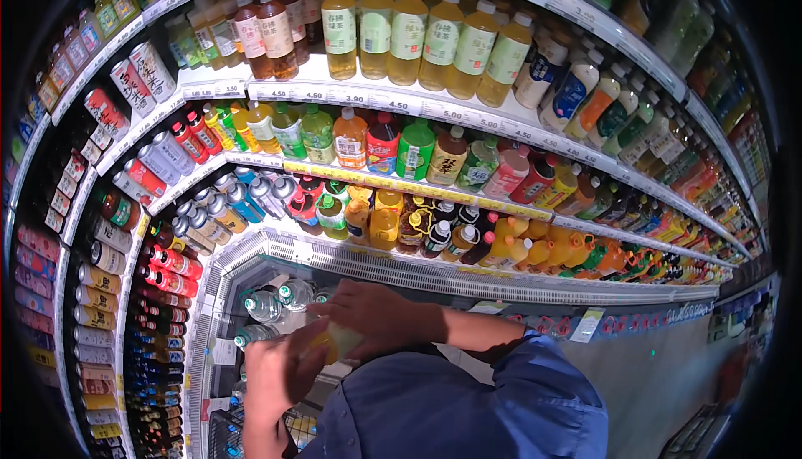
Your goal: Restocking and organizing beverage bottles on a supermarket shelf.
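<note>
In front of my blue shirt, my left hand (282, 365) and my right hand (369, 315) meet around a bottle (335, 341) with yellow showing at its lower part. The left hand grips it from the left; the right hand lies over its upper side, its fingers partly hidden. Both hands cover much of the bottle, so its cap and label cannot be made out. Just beyond them, large clear bottles with green caps (263, 305) stand close together in front of the shelves.
Lit shelves curve around me. Tea bottles (376, 33) line an upper shelf (401, 103), with large juice bottles (385, 221) lower down and cans (100, 299) at the left. A vent grille (413, 270) edges the cooler. A wire basket (225, 424) holding bottles is at the lower left.
</note>
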`<state>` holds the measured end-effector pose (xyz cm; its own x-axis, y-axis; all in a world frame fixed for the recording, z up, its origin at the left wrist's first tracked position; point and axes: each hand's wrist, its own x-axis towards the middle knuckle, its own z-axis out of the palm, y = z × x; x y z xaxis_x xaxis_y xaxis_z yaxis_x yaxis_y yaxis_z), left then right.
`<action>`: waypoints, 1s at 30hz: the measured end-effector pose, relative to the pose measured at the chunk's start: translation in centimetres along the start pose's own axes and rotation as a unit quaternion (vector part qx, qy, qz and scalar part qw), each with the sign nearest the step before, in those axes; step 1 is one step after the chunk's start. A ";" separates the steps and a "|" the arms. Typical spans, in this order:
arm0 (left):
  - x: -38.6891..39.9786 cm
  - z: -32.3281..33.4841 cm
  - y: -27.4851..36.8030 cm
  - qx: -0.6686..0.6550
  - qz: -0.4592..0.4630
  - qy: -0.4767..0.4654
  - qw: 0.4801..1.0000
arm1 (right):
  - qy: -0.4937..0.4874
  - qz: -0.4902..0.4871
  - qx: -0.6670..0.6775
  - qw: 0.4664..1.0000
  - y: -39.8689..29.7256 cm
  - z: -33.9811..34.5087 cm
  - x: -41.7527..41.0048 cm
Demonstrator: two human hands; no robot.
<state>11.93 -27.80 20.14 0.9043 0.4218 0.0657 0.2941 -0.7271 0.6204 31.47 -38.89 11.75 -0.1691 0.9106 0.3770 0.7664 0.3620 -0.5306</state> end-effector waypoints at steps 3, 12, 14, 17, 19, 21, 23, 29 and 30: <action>1.3 0.3 1.1 0.003 0.057 -0.010 0.998 | 0.002 0.045 0.016 0.999 -0.3 -0.7 -1.2; -0.4 2.3 -2.1 -0.194 -0.007 0.058 0.979 | 0.463 0.278 -0.017 0.841 3.6 -10.5 -7.1; -2.1 3.6 -4.7 -0.235 -0.021 0.069 0.969 | 0.540 0.260 -0.078 0.796 5.7 -15.0 -8.2; -4.3 5.0 -6.9 -0.300 -0.098 0.088 0.945 | 0.599 0.235 -0.123 0.755 7.3 -21.4 -8.3; -5.6 5.8 -8.2 -0.301 -0.173 0.094 0.933 | 0.609 0.211 -0.176 0.744 9.2 -24.7 -8.6; -6.8 6.3 -8.9 -0.323 -0.183 0.103 0.923 | 0.603 0.221 -0.266 0.718 10.3 -26.8 -8.4; -7.7 6.6 -9.5 -0.346 -0.189 0.112 0.912 | 0.590 0.232 -0.285 0.719 11.5 -27.9 -8.5; -8.9 6.9 -9.3 -0.302 -0.231 0.127 0.916 | 0.570 0.316 -0.307 0.694 15.7 -28.5 -8.8; -9.1 6.9 -9.3 -0.300 -0.237 0.126 0.916 | 0.569 0.315 -0.305 0.696 16.0 -28.5 -8.6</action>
<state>3.12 -28.60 8.42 0.5965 0.7798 -0.1901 0.3440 -0.0344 0.9383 62.82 -46.63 21.68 0.6539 -0.0213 0.7563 0.6459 -0.5048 -0.5727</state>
